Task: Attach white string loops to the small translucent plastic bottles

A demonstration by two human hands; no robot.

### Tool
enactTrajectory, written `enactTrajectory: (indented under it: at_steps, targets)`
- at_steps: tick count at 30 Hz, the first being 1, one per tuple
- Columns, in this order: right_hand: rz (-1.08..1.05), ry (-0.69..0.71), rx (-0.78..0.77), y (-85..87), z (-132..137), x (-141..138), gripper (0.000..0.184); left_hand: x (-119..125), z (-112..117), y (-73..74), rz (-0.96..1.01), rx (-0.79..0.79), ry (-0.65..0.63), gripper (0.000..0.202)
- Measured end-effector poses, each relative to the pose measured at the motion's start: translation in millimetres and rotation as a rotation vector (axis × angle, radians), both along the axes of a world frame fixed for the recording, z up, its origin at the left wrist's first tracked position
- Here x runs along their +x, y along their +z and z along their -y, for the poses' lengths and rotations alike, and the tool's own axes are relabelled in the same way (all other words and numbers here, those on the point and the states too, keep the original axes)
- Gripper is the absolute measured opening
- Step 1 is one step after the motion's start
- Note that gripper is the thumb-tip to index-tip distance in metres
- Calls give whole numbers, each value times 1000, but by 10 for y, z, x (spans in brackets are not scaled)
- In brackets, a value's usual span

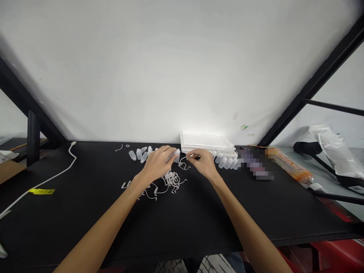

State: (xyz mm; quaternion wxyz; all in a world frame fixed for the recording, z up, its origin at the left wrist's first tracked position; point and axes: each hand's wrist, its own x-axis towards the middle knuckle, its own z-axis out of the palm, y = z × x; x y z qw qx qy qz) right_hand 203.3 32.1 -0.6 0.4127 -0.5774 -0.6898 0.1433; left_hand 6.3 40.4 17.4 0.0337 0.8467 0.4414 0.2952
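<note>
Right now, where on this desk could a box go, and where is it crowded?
Bare black desk lies before the right hand and between the white cable and the plastic strands. It is crowded around the small white bottles by the white tray.

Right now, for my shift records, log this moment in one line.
left hand: holds small plastic bottle | right hand: pinches thin white strand | near: white trays

White cable (72,159) on black tabletop (85,235) — yellow tag (41,191) beside it; orange tube (290,167), crumpled plastic bag (332,148) at right.
</note>
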Motion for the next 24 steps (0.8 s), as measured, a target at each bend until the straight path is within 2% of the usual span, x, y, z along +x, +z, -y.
enactTrajectory:
  at_steps: [8, 12, 19, 24]
  targets:
    - [262, -42, 383, 20, 48, -22, 21, -2, -9, -17, -42, 36, 2, 24]
    - [305, -98, 520, 11, 52, -28, 23, -11, -32, -38, -49, 67, 2, 24]
    - [260, -163, 636, -1, 36, 0, 24, -4, -25, -12, -49, 57, 7, 24]
    - [266, -183, 607, -36, 29, -7, 22, -3, -12, -8, -55, 65, -3, 25]
